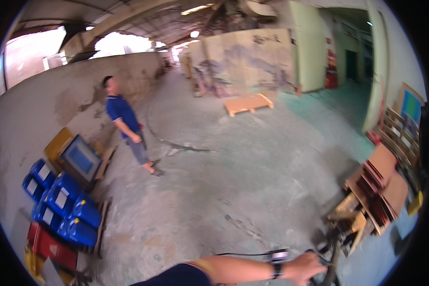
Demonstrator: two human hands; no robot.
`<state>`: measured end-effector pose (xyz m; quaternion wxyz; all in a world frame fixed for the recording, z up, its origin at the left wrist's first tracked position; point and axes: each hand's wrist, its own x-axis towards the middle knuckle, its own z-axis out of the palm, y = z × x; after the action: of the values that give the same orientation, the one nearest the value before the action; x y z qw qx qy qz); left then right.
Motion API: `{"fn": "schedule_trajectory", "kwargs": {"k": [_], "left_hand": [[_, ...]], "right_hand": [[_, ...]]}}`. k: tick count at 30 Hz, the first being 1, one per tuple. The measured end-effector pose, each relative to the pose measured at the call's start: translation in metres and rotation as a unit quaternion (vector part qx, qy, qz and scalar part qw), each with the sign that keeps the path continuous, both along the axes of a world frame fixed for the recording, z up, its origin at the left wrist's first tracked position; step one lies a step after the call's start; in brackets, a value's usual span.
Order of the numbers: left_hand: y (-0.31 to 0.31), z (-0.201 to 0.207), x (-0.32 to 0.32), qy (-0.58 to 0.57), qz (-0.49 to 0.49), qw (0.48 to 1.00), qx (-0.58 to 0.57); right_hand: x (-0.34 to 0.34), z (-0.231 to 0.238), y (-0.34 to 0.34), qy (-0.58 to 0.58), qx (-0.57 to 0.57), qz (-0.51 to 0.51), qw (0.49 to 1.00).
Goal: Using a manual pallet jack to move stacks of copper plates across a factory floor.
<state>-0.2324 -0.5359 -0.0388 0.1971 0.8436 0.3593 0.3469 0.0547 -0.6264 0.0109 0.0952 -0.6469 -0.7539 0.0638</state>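
My left arm comes in from the lower edge in a dark sleeve and stretches to the right. My left hand [305, 268] is closed around a dark handle [335, 263], part of some equipment mostly cut off by the lower edge. On that wrist sits a strapped device [279, 257], and a thin black cable [243, 254] runs from it. Just beyond the handle stands a stack of reddish-brown boards [379, 178] on a wooden pallet [348, 214]. My right hand is out of view.
A person [124, 119] in a blue shirt stands at left. Blue jerrycans [62, 200], a red container [52, 248] and framed panels [81, 157] line the left wall. A low pallet [249, 104] with a brown top lies ahead; an open doorway [350, 71] is far right.
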Motion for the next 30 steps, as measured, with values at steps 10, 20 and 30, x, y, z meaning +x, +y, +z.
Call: {"fn": "schedule_trajectory", "kwargs": {"k": [10, 20, 30], "left_hand": [[-0.170, -0.153, -0.052, 0.358, -0.163, 0.886, -0.246], [-0.090, -0.058, -0.015, 0.139, 0.000, 0.990, -0.001], [-0.176, -0.151, -0.046, 0.391, -0.205, 0.874, -0.206]], "right_hand": [[-0.007, -0.179, -0.140, -0.027, -0.464, 0.157, 0.871], [0.022, -0.101, -0.088, -0.002, 0.063, 0.018, 0.998], [0.004, -0.193, -0.168, -0.020, -0.424, 0.152, 0.893]]}}
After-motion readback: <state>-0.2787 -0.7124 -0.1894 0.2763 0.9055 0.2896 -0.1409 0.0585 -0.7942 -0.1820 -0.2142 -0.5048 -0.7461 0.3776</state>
